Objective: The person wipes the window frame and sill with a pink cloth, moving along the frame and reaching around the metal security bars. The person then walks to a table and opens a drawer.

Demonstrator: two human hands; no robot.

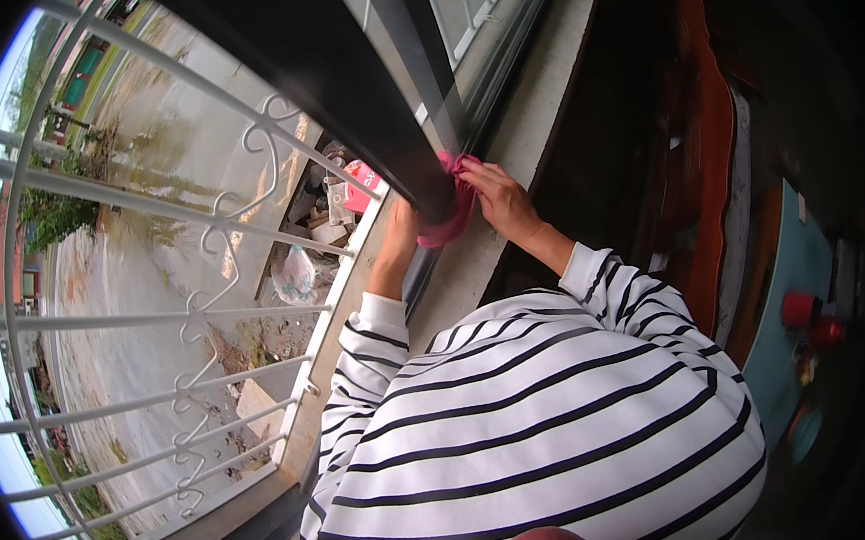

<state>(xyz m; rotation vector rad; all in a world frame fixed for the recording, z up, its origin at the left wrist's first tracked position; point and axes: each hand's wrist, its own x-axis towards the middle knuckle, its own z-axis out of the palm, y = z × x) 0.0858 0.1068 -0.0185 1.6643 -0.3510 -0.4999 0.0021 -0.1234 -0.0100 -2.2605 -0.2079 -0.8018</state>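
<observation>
A pink cloth (448, 224) is wrapped around the lower part of a dark window sash frame (360, 102). On the room side, my right hand (501, 199) grips the cloth with bent fingers near the frame's edge. My left hand (400, 231) is on the outer side of the same frame, towards the white window bars; its fingers are hidden behind the frame, so what they hold cannot be told. Beneath both hands run the dark window track (482, 116) and the pale sill (551, 85).
White metal window bars (142, 318) with scrollwork stand at the left. Outside them lie a clear plastic bag (295, 276), a red package (360, 187) and rubble. Inside, at the right, are a reddish wooden furniture piece (708, 175) and a light-blue tabletop (788, 305) bearing a red container (800, 310).
</observation>
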